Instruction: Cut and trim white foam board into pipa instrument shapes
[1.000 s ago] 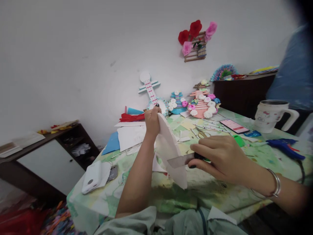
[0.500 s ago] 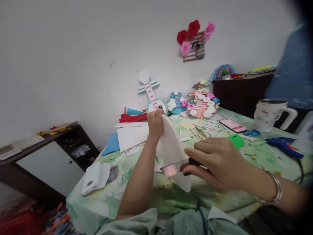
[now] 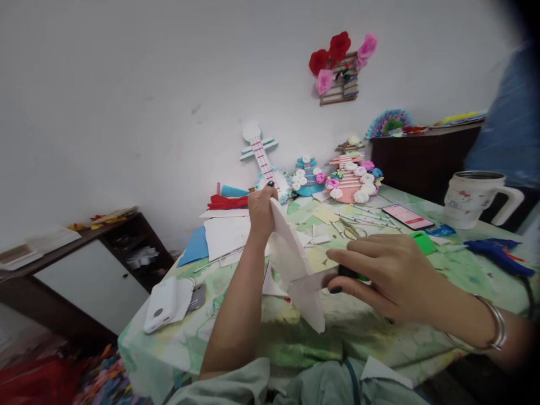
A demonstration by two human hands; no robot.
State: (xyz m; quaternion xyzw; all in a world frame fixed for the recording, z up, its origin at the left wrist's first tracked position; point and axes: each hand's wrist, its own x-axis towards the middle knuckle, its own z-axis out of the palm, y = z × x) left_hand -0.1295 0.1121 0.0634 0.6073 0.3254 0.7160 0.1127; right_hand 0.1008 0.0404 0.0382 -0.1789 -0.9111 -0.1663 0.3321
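My left hand (image 3: 262,212) is closed on the upper end of a curved white board (image 3: 291,256), which it holds up and tilted above the table. In my right hand (image 3: 388,275) is a utility knife (image 3: 314,279), its wide metal blade pointing left. The blade lies against the lower part of the board, where a cut line shows. Most of the knife's handle is hidden by my fingers. Beneath the board, a loose white scrap (image 3: 273,284) rests on the patterned tablecloth (image 3: 177,343).
Behind my hands are scissors (image 3: 352,229), a phone (image 3: 407,216), a mug (image 3: 475,199) and a blue glue gun (image 3: 495,253). Paper instruments with flowers (image 3: 350,180) lean on the wall. White sheets (image 3: 225,239) and a white device (image 3: 162,306) lie on the left.
My right hand has drawn the knife to the right, so less of the blade overlaps the board. The board's upper end and my left hand have shifted slightly left.
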